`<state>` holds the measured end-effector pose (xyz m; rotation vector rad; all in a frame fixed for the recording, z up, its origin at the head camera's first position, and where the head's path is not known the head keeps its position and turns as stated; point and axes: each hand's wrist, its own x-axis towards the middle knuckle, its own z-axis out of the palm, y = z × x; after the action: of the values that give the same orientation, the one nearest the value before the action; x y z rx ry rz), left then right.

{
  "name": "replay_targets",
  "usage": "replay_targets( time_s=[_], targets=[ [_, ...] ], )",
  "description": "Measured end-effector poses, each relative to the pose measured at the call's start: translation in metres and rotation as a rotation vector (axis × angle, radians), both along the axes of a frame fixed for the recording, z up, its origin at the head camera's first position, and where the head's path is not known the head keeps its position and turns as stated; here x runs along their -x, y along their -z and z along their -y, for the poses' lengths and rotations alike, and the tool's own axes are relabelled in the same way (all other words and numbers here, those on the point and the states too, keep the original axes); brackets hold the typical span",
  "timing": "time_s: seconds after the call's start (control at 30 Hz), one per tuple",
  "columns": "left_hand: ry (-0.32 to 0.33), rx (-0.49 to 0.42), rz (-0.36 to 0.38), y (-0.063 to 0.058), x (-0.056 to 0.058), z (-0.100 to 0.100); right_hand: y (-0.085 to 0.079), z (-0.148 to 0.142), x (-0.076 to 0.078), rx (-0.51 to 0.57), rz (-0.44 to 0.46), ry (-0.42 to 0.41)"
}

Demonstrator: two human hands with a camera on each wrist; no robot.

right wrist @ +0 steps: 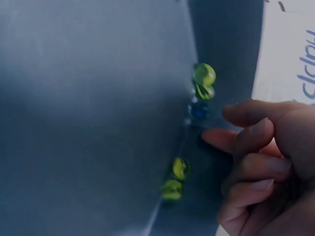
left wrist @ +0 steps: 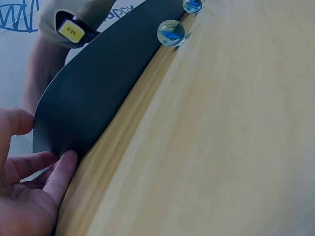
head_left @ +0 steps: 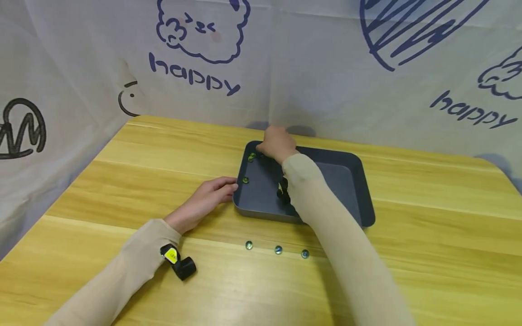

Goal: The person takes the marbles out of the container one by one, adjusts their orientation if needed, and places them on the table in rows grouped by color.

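Note:
A dark grey rectangular tray [head_left: 338, 185] lies on the wooden table. My left hand [head_left: 208, 199] touches its left side, and in the left wrist view the fingers [left wrist: 61, 172] rest against the tray's outer corner. Over the tray's far left part reaches my right hand [head_left: 279, 144]. In the right wrist view its thumb and index finger stand apart beside a blue marble [right wrist: 199, 111], the other fingers bent. Two yellow-green marbles [right wrist: 204, 74] touch near the blue one, and another yellow-green pair [right wrist: 180, 168] lies along the same tray edge. One yellow-green marble [head_left: 245, 180] sits by the left wall.
Three marbles lie in a row on the table in front of the tray: a left marble [head_left: 249, 245], a middle marble [head_left: 278, 249] and a right marble [head_left: 305, 254]. Behind the table hangs a white cloth [head_left: 318, 81] with drawings and writing.

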<state>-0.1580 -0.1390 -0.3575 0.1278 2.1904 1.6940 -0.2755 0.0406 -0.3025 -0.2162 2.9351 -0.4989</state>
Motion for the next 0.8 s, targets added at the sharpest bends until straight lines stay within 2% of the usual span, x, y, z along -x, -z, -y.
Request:
replay_targets(
  time_s=[0.23,0.5,0.63,0.8],
  targets=[
    [-0.001,-0.009,-0.003,-0.001,0.0,-0.001,0.006,0.009,-0.003,-0.041,0.001,0.057],
    [-0.002,-0.009,-0.007,-0.001,-0.001,-0.002,0.002,0.007,-0.004,-0.034,0.043,0.03],
    [-0.003,-0.007,-0.006,0.0,-0.001,-0.002,-0.004,-0.002,-0.002,0.023,0.07,-0.007],
    [-0.002,-0.007,-0.008,0.001,-0.001,-0.002,-0.016,-0.017,0.0,0.129,0.119,-0.121]
  ],
)
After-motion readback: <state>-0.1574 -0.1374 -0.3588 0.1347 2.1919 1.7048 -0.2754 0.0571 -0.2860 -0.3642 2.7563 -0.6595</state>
